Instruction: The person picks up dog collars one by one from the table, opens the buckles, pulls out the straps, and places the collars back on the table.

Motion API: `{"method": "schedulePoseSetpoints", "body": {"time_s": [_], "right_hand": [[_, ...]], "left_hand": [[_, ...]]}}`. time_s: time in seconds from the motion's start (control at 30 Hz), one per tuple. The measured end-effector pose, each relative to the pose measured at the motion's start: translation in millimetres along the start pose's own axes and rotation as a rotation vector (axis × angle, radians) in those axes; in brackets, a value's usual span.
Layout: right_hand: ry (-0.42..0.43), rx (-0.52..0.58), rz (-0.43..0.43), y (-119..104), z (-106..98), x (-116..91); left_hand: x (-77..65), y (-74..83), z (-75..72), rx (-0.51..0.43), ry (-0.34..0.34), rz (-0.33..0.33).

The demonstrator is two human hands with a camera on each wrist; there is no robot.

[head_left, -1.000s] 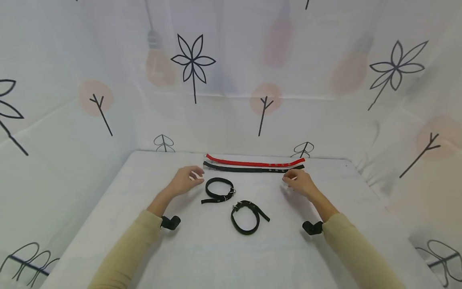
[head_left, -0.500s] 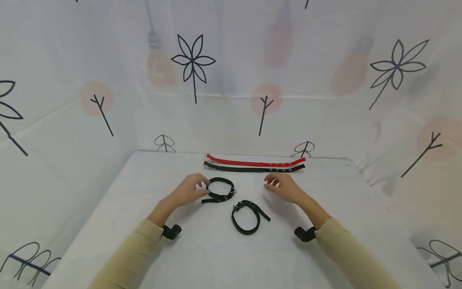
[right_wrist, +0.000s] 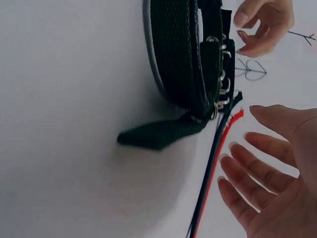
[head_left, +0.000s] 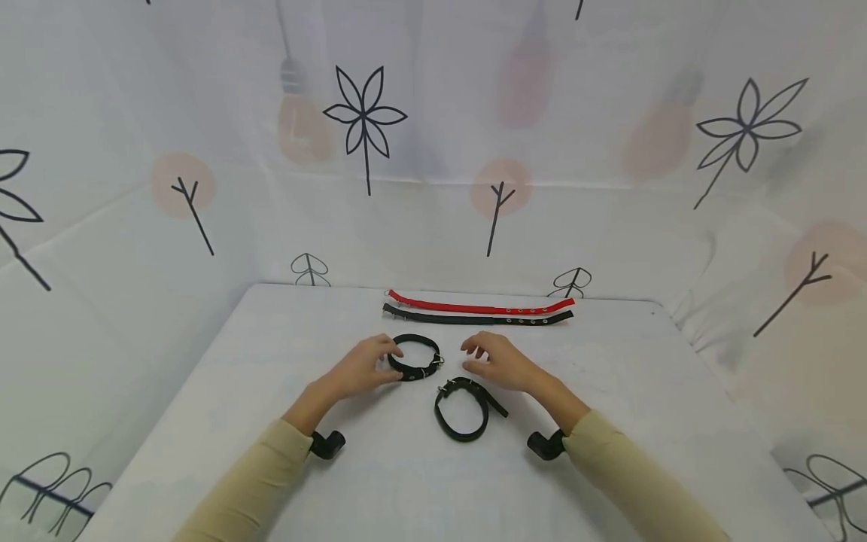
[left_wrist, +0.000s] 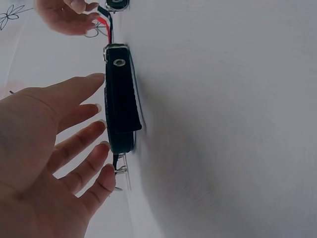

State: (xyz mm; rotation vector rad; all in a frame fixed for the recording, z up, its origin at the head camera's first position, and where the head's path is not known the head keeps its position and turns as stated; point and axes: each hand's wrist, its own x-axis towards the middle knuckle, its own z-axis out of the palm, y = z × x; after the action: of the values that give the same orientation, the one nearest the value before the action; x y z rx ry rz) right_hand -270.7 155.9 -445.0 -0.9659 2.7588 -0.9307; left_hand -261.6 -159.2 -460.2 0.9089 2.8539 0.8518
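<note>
Two black buckled collars lie looped on the white table: a left one (head_left: 418, 373) and a right one (head_left: 462, 436) slightly nearer. My left hand (head_left: 362, 365) is at the left collar's left side, its thumb and spread fingers loosely about the loop and hiding its strap end in the head view. In the left wrist view, thumb and fingertips lie close to that collar (left_wrist: 121, 99); contact is unclear. My right hand (head_left: 501, 361) hovers right of the left collar and just beyond the right collar, fingers loosely bent around nothing. The right wrist view shows the right collar (right_wrist: 171, 59) up close.
Toward the table's back edge, a red collar (head_left: 467, 306) lies stretched out, with a straight black collar (head_left: 467, 319) in front of it. The white table (head_left: 406, 489) ends at a patterned cloth backdrop (head_left: 433, 226). Small black cameras sit at both wrists.
My left hand has moved right and slightly nearer, reaching the left looped collar. My right hand has come left and nearer, away from the straight collars. The collars have stayed put.
</note>
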Motion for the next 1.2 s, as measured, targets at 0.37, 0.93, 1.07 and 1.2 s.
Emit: {"method": "schedulePoseSetpoints", "body": {"time_s": [0.37,0.93,1.07,1.2], "right_hand": [[-0.051,-0.032,-0.024,-14.7,12.9,12.6],[-0.113,-0.046,-0.069,-23.1,24.7,25.2],[-0.119,-0.046,-0.059,-24.0,25.6,26.5],[-0.124,-0.038,-0.051,-24.2,26.6,26.6]], "left_hand": [[0.7,1.2,7.8,0.005,-0.045,-0.004],[4.7,-2.5,13.2,-0.004,-0.076,-0.01],[5.6,-2.3,13.2,-0.011,-0.08,-0.012],[6.1,-1.6,12.7,-0.016,-0.086,-0.019]]}}
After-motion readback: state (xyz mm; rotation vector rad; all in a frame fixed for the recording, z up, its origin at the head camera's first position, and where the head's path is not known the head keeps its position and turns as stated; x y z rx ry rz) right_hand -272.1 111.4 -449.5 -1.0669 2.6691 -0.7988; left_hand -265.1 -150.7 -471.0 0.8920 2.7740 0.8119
